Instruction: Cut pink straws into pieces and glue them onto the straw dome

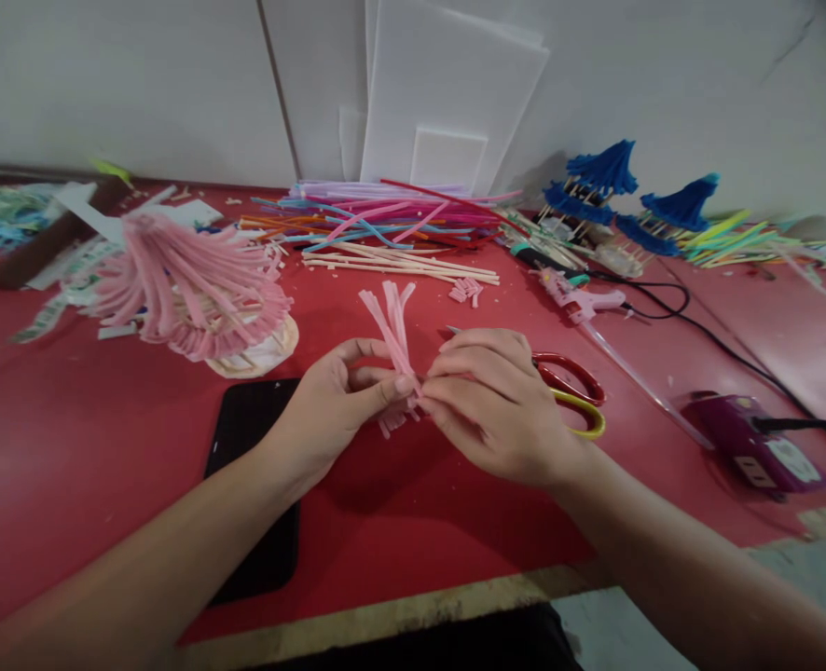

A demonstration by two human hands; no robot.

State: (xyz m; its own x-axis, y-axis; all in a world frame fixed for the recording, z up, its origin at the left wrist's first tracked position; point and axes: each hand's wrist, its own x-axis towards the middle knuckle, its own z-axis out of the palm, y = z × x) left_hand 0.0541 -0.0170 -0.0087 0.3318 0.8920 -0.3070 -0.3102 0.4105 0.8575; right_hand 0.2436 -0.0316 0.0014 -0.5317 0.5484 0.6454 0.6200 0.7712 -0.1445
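Note:
A small bundle of pink pipe cleaners (393,326) stands up between my hands over the red table. My left hand (347,391) is closed on it, thumb and fingers pinching its lower part. At the bundle's base, the fingertips of my right hand (493,396) are pinched together; whatever small piece they hold is mostly hidden. Short pink ends (393,424) stick out below the left thumb. Partly behind my right hand lie scissors (573,401) with red and yellow handles. A black phone (259,513) rests under my left forearm.
A pink pipe-cleaner roof model (182,284) stands at left. Several coloured pipe cleaners (385,210), wooden sticks (399,264) and short pink pieces (465,291) lie at the back. A pink glue gun (581,296), purple power box (759,443) and blue roof models (601,172) are at right.

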